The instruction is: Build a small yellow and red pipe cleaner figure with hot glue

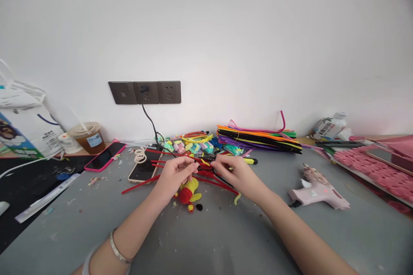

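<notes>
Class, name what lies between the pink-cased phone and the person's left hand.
Head view: a second phone in a pale case, a white coil at its far end, red stems crossing toward the left hand.

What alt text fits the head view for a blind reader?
A left hand and a right hand pinch red pipe cleaners over a yellow and red craft figure on a grey table; a pink glue gun lies nearby.
</notes>
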Action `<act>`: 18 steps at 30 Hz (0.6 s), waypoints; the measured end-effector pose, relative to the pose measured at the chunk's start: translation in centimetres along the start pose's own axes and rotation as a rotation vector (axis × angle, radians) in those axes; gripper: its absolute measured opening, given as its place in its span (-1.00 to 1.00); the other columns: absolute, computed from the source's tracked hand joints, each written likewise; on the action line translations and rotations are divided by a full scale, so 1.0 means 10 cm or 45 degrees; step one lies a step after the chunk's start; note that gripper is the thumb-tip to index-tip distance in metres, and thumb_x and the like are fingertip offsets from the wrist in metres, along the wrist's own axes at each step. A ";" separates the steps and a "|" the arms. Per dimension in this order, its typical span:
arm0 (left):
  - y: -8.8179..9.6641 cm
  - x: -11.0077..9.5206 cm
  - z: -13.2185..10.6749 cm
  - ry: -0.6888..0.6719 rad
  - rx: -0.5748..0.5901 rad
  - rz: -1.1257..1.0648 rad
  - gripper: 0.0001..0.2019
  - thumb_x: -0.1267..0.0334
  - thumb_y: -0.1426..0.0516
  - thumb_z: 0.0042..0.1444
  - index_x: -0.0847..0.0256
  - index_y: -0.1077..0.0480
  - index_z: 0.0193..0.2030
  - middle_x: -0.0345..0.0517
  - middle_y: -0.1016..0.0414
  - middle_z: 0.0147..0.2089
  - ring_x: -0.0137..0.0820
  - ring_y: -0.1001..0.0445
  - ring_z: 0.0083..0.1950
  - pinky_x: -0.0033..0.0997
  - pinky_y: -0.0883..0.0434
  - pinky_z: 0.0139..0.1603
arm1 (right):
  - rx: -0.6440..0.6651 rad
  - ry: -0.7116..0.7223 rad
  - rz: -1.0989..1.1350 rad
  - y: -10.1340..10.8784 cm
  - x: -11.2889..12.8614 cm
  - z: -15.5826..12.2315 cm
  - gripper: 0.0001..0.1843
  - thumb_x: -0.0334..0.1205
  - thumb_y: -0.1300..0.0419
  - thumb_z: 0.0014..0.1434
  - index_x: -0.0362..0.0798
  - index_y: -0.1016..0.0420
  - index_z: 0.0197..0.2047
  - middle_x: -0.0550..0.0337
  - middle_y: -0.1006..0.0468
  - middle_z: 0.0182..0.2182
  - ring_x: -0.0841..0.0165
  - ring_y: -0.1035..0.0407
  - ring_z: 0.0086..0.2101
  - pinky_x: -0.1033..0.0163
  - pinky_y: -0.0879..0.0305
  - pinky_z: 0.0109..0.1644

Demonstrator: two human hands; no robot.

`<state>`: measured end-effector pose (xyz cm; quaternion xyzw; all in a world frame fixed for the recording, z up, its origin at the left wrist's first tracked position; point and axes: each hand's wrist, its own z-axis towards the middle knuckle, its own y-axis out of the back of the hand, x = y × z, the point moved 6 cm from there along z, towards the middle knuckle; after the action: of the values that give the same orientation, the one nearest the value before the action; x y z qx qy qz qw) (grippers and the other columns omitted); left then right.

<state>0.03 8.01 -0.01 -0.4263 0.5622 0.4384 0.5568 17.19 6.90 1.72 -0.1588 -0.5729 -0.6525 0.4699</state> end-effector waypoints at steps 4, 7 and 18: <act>0.01 0.00 0.01 -0.014 0.006 0.010 -0.62 -0.07 -0.31 -0.01 0.26 -0.46 -0.37 -0.20 -0.45 -0.45 -0.57 -0.23 -0.55 -0.54 -0.12 -0.56 | 0.211 0.148 -0.235 -0.08 0.03 -0.02 -0.85 -0.33 -0.08 0.31 -0.02 -0.34 -0.33 0.36 -0.20 -0.54 0.42 -0.08 -0.51 0.32 -0.02 -0.40; 0.01 -0.02 0.01 -0.043 0.003 0.069 -0.64 -0.05 -0.28 0.02 0.26 -0.46 -0.37 -0.26 -0.37 -0.50 -0.57 -0.16 -0.56 -0.53 -0.09 -0.55 | 0.200 0.185 -0.220 -0.09 0.05 -0.02 -0.89 -0.38 -0.10 0.29 -0.01 -0.42 -0.19 0.35 -0.24 -0.49 0.41 -0.16 -0.47 0.33 -0.10 -0.36; 0.00 -0.07 -0.03 -0.188 0.002 0.262 -0.67 -0.01 -0.23 0.08 0.28 -0.47 -0.39 -0.32 -0.11 -0.54 -0.52 -0.03 -0.48 -0.48 -0.01 -0.47 | 0.116 0.212 0.025 -0.04 0.14 -0.04 -0.84 -0.33 -0.03 0.36 -0.02 -0.43 -0.11 0.12 -0.51 -0.23 0.32 -0.37 -0.26 0.25 -0.29 -0.17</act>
<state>-0.01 7.71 0.72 -0.3324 0.5608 0.5231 0.5490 16.28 5.93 2.44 -0.0878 -0.5594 -0.6320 0.5290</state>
